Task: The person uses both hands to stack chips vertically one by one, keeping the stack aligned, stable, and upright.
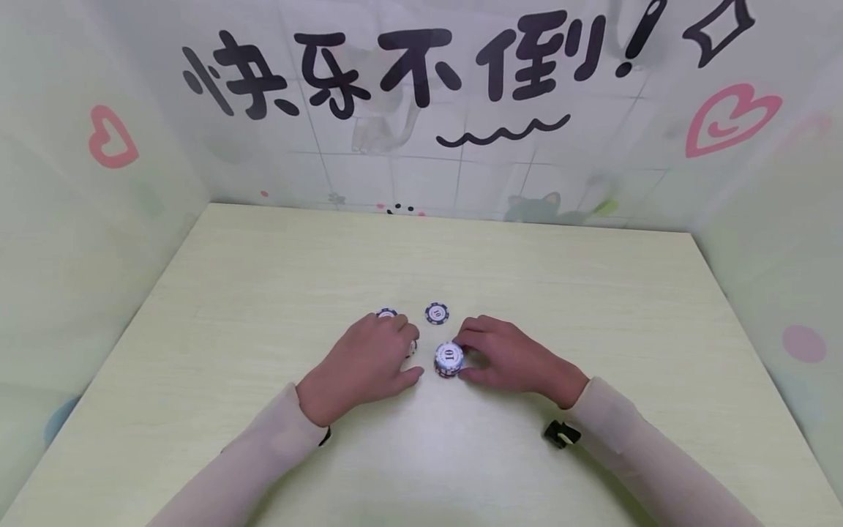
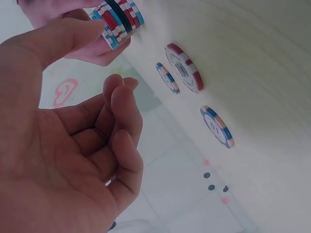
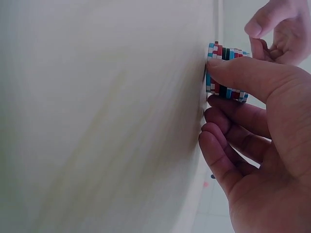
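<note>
A stack of poker chips (image 1: 449,356) stands on the table, with a "10" on its top chip. Its edges show light blue, red, white and black bands in the left wrist view. My right hand (image 1: 503,356) holds the stack from the right, thumb on the near side and fingers on the far side. My left hand (image 1: 362,359) hovers over the loose chips with loosely curled fingers and nothing in its grasp. Under those fingers lies a red-edged chip (image 2: 183,68), mostly hidden in the head view. Two blue-edged chips, one left (image 1: 386,312) and one right (image 1: 437,313), lie flat just beyond.
The pale wood-look table (image 1: 276,271) is enclosed by printed curtains (image 1: 408,168) at the back and both sides. A black wrist strap piece (image 1: 562,434) hangs by the right sleeve (image 1: 619,417).
</note>
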`<state>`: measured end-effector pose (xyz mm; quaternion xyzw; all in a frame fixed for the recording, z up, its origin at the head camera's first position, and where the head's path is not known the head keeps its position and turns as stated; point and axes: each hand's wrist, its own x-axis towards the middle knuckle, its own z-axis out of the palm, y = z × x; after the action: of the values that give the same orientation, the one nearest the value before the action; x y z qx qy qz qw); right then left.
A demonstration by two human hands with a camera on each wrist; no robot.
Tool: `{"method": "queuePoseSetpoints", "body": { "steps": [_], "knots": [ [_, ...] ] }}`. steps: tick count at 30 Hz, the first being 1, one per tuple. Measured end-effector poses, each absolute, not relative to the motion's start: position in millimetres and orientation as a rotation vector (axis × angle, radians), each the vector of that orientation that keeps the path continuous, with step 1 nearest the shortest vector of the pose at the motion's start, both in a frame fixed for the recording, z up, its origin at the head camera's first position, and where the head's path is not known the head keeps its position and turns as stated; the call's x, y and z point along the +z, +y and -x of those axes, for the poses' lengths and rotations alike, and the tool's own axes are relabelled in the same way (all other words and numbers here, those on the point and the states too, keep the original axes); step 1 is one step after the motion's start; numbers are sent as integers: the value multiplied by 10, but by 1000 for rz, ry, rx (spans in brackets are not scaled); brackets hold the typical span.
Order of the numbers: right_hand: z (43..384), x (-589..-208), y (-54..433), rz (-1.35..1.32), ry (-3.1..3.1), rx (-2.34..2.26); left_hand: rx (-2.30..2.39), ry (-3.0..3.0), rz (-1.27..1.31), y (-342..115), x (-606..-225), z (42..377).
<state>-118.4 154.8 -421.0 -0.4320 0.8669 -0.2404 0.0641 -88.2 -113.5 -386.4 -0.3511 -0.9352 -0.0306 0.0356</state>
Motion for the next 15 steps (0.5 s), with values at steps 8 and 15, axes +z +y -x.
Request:
{"method": "queuePoseSetpoints", "body": {
  "steps": [8, 15],
  "knots": [
    [1187, -4209, 1542, 1303, 2620, -713, -99, -2880, 1035, -1261, -3890, 813],
    [1185, -4220, 1543, 1313, 2622, -711, -121, -2922, 980, -1317, -3947, 809]
  ]
}}
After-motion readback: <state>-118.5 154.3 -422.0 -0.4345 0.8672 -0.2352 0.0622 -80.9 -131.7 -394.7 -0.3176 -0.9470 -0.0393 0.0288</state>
